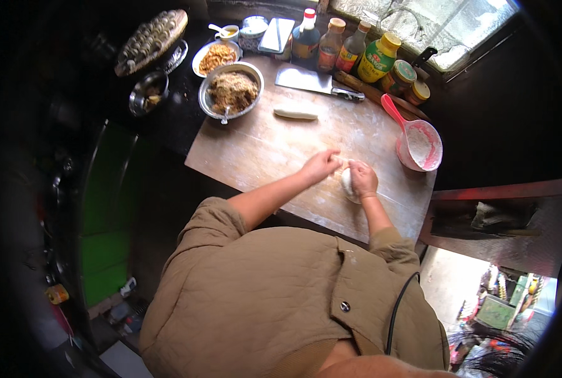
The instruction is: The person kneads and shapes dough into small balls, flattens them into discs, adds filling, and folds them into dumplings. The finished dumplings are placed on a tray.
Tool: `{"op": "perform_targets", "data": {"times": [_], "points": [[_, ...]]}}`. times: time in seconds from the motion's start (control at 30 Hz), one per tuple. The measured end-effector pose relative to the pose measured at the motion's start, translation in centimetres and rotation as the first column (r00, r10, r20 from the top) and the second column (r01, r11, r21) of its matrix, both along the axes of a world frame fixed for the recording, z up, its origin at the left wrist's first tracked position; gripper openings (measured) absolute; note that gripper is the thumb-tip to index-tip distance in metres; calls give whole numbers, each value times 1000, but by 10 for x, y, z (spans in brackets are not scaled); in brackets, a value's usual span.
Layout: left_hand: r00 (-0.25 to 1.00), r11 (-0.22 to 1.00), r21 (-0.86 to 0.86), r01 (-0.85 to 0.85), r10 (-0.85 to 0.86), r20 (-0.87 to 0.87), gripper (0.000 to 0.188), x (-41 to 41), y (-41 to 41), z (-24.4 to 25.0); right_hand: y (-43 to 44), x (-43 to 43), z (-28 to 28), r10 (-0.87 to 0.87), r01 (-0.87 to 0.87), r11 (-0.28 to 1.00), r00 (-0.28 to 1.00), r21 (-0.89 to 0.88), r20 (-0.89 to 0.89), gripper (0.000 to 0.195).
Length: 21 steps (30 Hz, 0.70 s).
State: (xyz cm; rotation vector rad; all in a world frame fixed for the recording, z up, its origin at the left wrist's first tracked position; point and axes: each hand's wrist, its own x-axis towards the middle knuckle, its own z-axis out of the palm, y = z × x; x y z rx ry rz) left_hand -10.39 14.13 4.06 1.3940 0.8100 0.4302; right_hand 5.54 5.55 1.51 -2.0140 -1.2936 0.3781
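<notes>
On the floured wooden board (243, 141), my right hand (363, 178) is closed around a white dough roll (348, 185), whose near end shows beside the palm. Close by on its left, my left hand (321, 166) has its fingers pinched together at the dough's far end. A pale bit of dough seems to stretch between the two hands, slightly blurred. Farther back lies a second, smooth dough roll (296, 113), untouched. Behind that roll rests a cleaver (304, 79), flat on the board with its handle to the right.
A metal bowl of minced filling (233, 90) stands at the board's back left, near a plate of shredded food (217, 57). A pink scoop of flour (420, 145) sits right. Several sauce bottles (328, 45), jars and a rolling pin (380, 94) line the back. A tray of dumplings (153, 40) is far left.
</notes>
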Motion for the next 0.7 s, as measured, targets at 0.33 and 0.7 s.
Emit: {"op": "perform_targets", "data": {"times": [0.33,0.7], "points": [[803,545,676,-495,584,117,40,-9,222,73,-63,-54,53,-64,27,996,881,84,469,18],[390,541,810,-225,812,-434,91,-3,318,64,-29,-41,12,-83,31,994,839,106,537,11]]}}
